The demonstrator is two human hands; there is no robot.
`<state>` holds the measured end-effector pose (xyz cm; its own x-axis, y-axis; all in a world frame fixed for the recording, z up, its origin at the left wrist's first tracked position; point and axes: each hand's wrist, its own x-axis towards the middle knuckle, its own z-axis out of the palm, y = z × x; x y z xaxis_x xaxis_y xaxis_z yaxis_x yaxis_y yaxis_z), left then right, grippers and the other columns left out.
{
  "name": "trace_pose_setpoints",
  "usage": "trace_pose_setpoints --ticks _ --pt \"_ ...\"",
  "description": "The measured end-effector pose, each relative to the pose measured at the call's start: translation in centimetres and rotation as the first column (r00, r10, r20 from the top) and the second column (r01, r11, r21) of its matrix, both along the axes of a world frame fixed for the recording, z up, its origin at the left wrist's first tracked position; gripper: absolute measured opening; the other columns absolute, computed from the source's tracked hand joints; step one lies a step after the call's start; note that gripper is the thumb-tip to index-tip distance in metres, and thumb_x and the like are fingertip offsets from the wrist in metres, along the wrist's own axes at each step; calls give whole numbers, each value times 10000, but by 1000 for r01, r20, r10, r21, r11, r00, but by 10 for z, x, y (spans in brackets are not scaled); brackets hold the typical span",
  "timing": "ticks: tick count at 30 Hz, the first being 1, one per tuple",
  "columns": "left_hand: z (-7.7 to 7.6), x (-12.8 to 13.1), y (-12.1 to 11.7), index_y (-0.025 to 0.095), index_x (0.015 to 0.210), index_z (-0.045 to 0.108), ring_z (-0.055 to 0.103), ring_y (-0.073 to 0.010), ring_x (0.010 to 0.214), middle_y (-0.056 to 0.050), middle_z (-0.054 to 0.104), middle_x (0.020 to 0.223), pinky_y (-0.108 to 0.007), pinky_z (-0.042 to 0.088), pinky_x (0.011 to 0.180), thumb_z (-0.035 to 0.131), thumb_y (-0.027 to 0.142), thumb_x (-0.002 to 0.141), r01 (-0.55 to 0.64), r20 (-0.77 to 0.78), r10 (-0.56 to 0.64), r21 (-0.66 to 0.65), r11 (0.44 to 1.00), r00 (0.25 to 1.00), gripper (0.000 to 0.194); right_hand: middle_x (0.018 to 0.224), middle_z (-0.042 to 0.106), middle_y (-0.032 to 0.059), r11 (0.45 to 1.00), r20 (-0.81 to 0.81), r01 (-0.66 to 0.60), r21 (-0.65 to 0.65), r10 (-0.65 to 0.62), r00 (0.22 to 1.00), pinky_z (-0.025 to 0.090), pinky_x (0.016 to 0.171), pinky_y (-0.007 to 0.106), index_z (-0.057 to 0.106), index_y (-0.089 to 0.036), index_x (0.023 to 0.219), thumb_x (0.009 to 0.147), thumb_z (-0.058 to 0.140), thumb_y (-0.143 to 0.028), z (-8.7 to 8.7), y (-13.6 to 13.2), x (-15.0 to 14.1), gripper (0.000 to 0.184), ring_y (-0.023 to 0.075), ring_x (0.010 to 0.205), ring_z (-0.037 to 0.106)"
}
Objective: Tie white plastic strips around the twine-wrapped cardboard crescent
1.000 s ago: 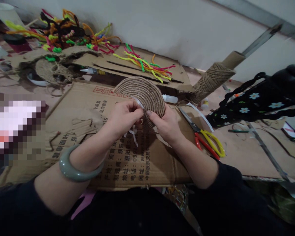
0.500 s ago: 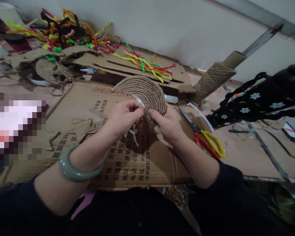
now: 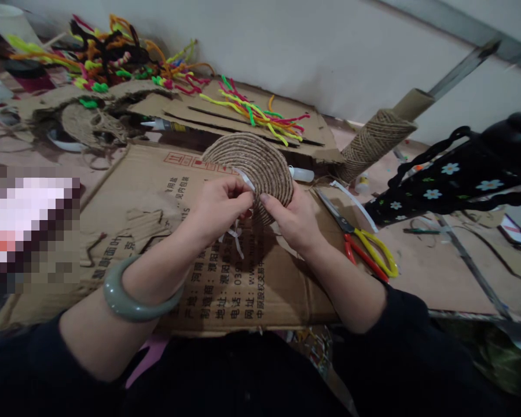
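A round coil of brown twine, wound in a flat spiral, is held up above the cardboard sheet. My right hand grips its right side, thumb on the face and fingers behind. My left hand pinches a white strip against the left part of the coil. Fingertips of my left hand partly hide where the strip meets the twine. Below them, scraps of white strip lie on the printed cardboard.
Scissors with red and yellow handles lie right of the cardboard. Behind them stand a twine spool and a black flowered bottle. Colourful pipe cleaners lie at the back on cardboard, and a glue tube is at back left.
The coil has tilted slightly and shifted a little left with my right hand. My left hand keeps its pinch in nearly the same place.
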<state>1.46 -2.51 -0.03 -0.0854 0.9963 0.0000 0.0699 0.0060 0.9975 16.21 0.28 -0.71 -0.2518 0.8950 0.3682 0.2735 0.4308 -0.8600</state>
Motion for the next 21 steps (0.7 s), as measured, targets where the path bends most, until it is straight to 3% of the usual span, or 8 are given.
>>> trace_pose_setpoints --ticks 9,21 --pt "-1 0 0 159 616 599 475 -81 474 30 555 530 -204 366 463 567 192 655 -12 -69 16 65 998 997 60 822 658 18 1000 -13 3 20 -2 1000 505 700 345 555 -203 878 725 616 -301 1 -1 -1 192 170 741 590" --pt "0 -1 0 165 596 587 490 -84 472 31 558 517 -204 365 455 570 188 651 -33 -88 37 48 998 995 62 851 640 20 989 -141 -63 -136 44 989 485 739 350 575 -184 881 717 645 -311 1 -1 -2 219 164 760 576"
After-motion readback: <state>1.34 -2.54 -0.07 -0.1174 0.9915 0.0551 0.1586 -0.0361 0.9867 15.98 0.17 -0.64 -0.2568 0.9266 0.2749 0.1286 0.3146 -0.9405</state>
